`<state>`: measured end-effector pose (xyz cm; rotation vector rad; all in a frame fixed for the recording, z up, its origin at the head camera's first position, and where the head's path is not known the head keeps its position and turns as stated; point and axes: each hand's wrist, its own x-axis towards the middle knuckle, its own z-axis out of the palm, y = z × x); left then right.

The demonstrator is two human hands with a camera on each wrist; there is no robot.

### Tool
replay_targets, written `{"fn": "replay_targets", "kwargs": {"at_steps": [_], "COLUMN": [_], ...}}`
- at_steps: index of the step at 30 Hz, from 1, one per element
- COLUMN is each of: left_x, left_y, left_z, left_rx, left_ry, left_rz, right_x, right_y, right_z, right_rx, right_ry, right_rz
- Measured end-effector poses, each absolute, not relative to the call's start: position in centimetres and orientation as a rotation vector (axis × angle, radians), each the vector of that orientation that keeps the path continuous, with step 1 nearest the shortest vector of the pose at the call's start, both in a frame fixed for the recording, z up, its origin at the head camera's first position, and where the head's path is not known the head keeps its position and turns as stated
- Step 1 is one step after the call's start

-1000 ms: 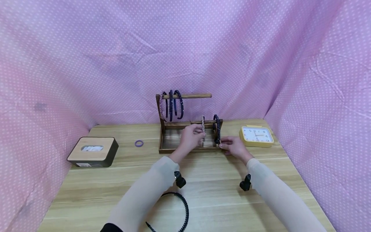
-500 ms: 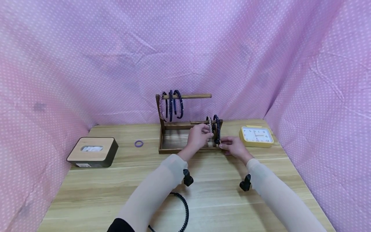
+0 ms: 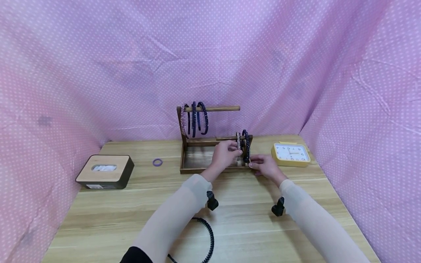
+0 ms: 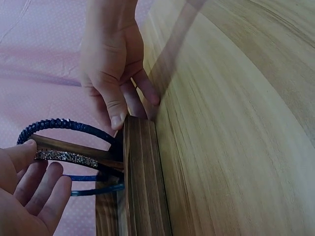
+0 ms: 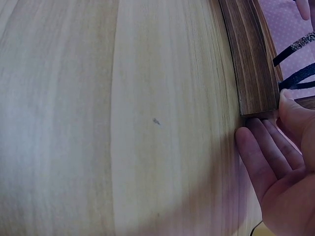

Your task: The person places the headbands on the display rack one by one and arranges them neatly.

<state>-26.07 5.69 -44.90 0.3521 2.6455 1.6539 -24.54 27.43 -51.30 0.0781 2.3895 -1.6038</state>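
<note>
On the wooden headband rack (image 3: 197,170), a glittery headband (image 3: 238,138) hangs over the low bar. My left hand (image 3: 224,155) pinches its front side between thumb and fingers, the other fingers spread loosely below in the left wrist view. Right beside it on the bar hangs a dark beaded headband (image 3: 246,142), near the bar's right end. My right hand (image 3: 264,166) grips the rack's front right corner. In the right wrist view its thumb (image 5: 286,98) lies over the inner edge by the dark headband's tip, with the fingers against the rack's end.
Several headbands (image 3: 194,122) hang on the upper bar's left part. A yellow clock (image 3: 291,154) stands right of the rack. Left of it are a purple ring (image 3: 157,162) and a tissue box (image 3: 105,171). A black headband (image 3: 211,237) lies on the table by the left forearm.
My left hand has slid the glittery headband right along the low bar, close to the dark one, then held there. My right hand has stayed at the rack's corner.
</note>
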Motion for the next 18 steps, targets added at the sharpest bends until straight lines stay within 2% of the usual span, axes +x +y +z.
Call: {"fn": "replay_targets", "kwargs": {"at_steps": [10,18], "left_x": [-26.0,-25.5], "left_y": [4.8,2.3], "left_z": [-45.1,-45.1], "left_rx": [0.429,0.467], "left_ry": [2.648,2.658], "left_rz": [1.628,1.601], "right_x": [-24.7,-24.5], "right_y": [27.5,27.5], "right_z": [-51.3,-51.2], "right_rx": [0.081,0.068], "right_ry": [2.377,2.372], "right_rz": [-1.615,-1.609]}}
